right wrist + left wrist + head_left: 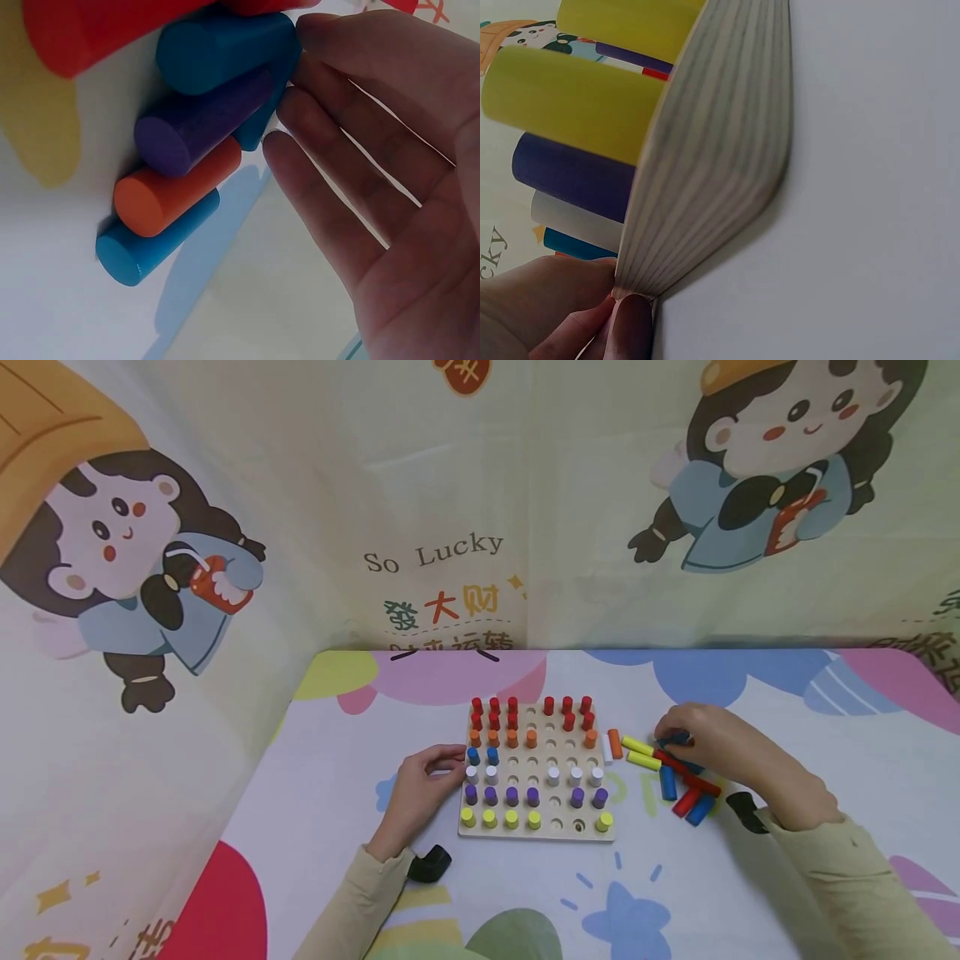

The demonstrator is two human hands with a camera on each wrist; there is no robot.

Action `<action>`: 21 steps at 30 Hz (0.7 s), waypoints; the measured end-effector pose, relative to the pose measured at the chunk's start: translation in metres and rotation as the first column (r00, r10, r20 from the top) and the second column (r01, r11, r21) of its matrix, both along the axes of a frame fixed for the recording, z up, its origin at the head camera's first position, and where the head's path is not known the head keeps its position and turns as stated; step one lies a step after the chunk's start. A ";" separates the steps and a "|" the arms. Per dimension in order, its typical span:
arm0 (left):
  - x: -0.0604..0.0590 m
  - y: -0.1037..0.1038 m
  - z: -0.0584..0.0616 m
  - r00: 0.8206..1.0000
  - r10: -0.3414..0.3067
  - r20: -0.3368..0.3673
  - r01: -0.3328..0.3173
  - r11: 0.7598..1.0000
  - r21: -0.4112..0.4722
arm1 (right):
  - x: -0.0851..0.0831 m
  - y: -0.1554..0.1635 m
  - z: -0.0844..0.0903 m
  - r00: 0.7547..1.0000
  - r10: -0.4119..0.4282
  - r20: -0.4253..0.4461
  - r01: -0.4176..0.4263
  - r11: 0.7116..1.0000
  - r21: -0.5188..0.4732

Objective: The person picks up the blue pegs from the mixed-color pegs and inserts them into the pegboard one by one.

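Wooden pegboard [536, 833]; smooth cylindrical pegs [187, 127] touch right hand [375, 180].

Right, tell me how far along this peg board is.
Most of the wooden peg board is filled: red, orange, blue, white, purple and yellow pegs stand in rows, though the middle and right-hand columns have empty holes. The left hand holds the board's left edge while the right hand reaches into the loose pegs beside the board, fingertips on a blue one. Those loose pegs have yet to go in.
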State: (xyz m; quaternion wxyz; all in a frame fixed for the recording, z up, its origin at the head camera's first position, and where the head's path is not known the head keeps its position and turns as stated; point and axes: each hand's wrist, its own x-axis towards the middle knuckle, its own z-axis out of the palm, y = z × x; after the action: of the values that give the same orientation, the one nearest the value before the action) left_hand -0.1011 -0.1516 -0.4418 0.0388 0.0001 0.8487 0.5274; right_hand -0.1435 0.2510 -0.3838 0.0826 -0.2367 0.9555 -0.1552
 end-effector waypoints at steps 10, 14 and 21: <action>0.000 -0.001 0.000 1.000 -0.005 -0.005 0.005 1.000 0.020 | -0.005 -0.001 0.000 1.000 0.012 0.013 -0.012 1.000 0.029; -0.001 -0.001 -0.001 1.000 -0.005 -0.009 0.005 1.000 0.025 | -0.007 -0.001 0.001 1.000 0.004 0.023 -0.005 0.998 0.055; -0.001 -0.001 -0.002 1.000 -0.005 -0.002 0.005 1.000 0.028 | -0.009 0.002 0.001 1.000 0.014 0.009 -0.015 0.997 0.072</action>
State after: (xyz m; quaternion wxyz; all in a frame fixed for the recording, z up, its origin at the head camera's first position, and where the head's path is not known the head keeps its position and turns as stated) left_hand -0.1023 -0.1525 -0.4436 0.0394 0.0033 0.8414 0.5390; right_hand -0.1527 0.2527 -0.3831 0.0963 -0.2400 0.9584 -0.1208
